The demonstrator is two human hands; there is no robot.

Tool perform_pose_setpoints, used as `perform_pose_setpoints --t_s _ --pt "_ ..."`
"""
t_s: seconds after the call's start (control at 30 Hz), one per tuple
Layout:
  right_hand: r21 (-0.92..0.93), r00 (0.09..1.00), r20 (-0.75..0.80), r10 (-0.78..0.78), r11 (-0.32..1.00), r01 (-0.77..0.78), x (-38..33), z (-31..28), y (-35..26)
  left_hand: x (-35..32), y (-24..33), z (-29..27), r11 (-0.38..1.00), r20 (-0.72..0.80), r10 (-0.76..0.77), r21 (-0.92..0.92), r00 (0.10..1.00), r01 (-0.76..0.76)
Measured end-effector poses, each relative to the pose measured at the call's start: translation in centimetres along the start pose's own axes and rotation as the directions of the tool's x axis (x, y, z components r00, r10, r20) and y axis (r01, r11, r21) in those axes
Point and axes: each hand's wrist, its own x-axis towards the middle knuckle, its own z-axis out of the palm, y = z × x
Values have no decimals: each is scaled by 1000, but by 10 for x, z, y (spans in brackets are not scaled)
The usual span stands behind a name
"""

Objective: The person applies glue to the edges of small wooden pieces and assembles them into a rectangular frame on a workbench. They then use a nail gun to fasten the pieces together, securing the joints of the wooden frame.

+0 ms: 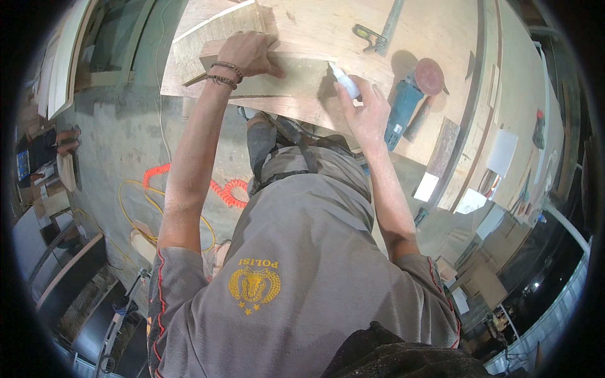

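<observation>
A board (pixel 291 77) is held on the counter (pixel 302 19) under the left hand (pixel 247 55), with the thumb laid on the near face and the fingers reached over the upper edge; it appears to be gripped between them, though how firmly cannot be told. In the right hand (pixel 367 112) a white bottle (pixel 347 84) is gripped, thumb and fingers closed around it, with the nozzle pointed away from the body and brought to the right end of the board, at or just beside the wood; whether contact is made cannot be made out.

The work is judged to be partway along: the board has been set in place and steadied, and the bottle has been brought to its end. Glue would seem to be the likely content, but no bead can be made out, so how much has been applied cannot be told. What is left, by this reading, is the rest of the application and any joining to another part. Beyond the left hand, a second board (pixel 201 53) is seen lying apart from any grip. To the right of the right hand, a grinder (pixel 403 107) is left unheld, and farther beyond that hand a square (pixel 380 41) is also left untouched
</observation>
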Motion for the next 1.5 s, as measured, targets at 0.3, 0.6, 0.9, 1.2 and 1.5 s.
perform_pose_setpoints --t_s 0.3,0.6,0.9,1.2,1.5 --pt "15 997 -18 69 998 -69 -1 0 1 5 -4 7 999 -48 36 -6 998 -36" --pt "490 874 -141 466 799 -347 -18 -2 48 11 -23 -8 951 190 -63 -285 980 116" --pt "662 759 -165 630 641 -388 -40 -31 47 58 -2 -10 140 325 -386 -904 864 403" --pt "675 736 -248 630 658 -335 -39 -38 15 192 -3 35 -90 101 -815 -995 571 48" --pt "644 656 -292 696 650 -403 -51 -47 29 229 44 -65 298 -98 -637 -946 765 127"
